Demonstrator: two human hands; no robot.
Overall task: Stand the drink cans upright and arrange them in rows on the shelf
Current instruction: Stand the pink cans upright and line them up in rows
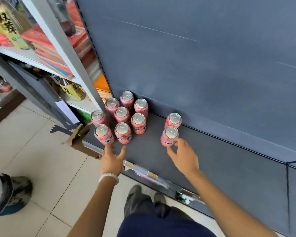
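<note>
Setting: shop aisle with a pale tiled floor (46,151); we look down on a dark grey shelf (212,161) with a matching back panel (195,57).
Cans: ten pink drink cans, all upright — a cluster of eight (121,115) at the shelf's left end, and a pair well apart to its right, the rear can (173,120) by the back panel and the front can (169,136) just before it.
Left hand: our left hand (111,158) has its fingers spread and straight, tips at the bases of the two front cans of the cluster; it grips nothing.
Right hand: our right hand (184,155) has loosely curved fingers touching the front can low on its side; whether it truly pinches it we cannot tell.
Handling: we judge the cans rigid and smooth-walled, probably slippery and easy to tip if pushed near the rim — take them round the middle of the body, or slide them from low down.
Next: the pair looks due to join the cluster's rows.
</note>
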